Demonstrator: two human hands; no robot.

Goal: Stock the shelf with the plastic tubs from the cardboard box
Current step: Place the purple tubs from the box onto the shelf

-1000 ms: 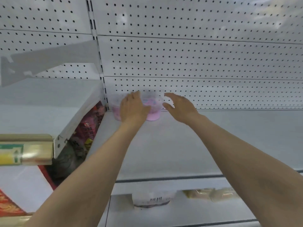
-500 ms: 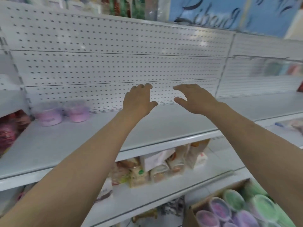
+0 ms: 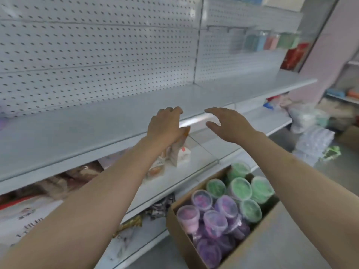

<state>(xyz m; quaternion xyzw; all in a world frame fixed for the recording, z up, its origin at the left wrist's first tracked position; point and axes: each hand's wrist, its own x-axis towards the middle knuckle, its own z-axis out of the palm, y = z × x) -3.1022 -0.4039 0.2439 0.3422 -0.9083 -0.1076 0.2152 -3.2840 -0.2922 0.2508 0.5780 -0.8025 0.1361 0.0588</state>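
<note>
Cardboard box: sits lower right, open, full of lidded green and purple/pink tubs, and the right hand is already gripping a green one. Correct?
Not quite. In the head view the right hand holds nothing; it hovers open above the cardboard box, beside the left hand. The tubs are green and purple/pink, lidded, as said.

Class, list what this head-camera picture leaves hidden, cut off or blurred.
- Cardboard box: near end cut by the bottom edge.
- Lower tubs: buried under the top layer; count unknown.
- Packets on the lower shelf: partly behind the left hand.
- Far-right goods: blurred.
</note>
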